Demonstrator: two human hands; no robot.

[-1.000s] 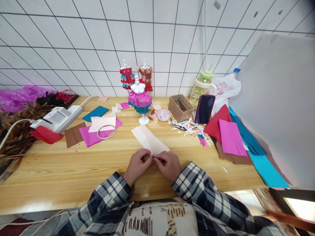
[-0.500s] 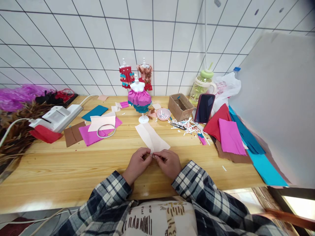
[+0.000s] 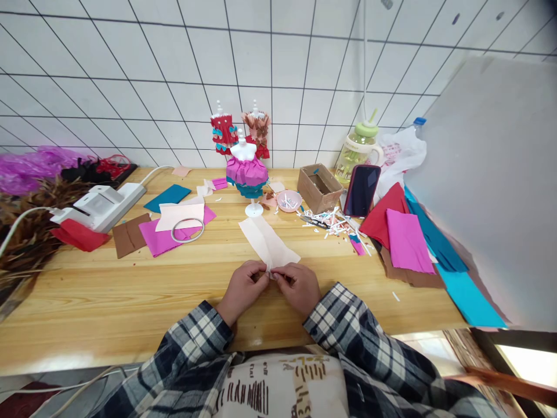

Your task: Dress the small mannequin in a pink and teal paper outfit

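Observation:
A strip of pale pink crepe paper [image 3: 270, 242] lies on the table in front of me, its near end gathered into a narrow pleat. My left hand [image 3: 246, 288] pinches that gathered end between thumb and finger. From the other side my right hand [image 3: 298, 285] pinches the same end, and the fingertips of both hands nearly meet. Just beyond the strip stands a small white dress form [image 3: 248, 168] wearing a magenta and teal paper dress. Behind it are two more dress forms, one in a red dress [image 3: 223, 133], the other in a brown and peach one [image 3: 257, 130].
To the left lie a white power strip [image 3: 104, 208], folded paper sheets and a metal ring [image 3: 188, 230]. Toward the right are a pink dish [image 3: 289, 201], cardboard box [image 3: 319, 187], tweezers [image 3: 315, 222] among paper scraps, phone [image 3: 362, 190], bottle [image 3: 357, 152] and coloured paper [image 3: 410, 241].
Both hands stay at the gathered end of the strip with hardly any movement. The whole view has shifted very slightly.

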